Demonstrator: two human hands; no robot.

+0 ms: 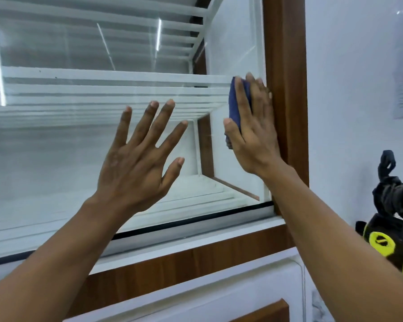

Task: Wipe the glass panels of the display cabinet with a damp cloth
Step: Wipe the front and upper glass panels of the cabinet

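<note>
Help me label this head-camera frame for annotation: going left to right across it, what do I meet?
Clear glass cabinet panel → left hand with spread fingers → right hand pressing a dark blue cloth to the glass → brown wooden frame post → white wall → black-and-yellow device at the edge.

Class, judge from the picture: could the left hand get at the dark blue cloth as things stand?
Probably yes, though only its edge. The open left hand is close beside the dark blue cloth with nothing between them, but the right hand presses flat over most of it.
</note>
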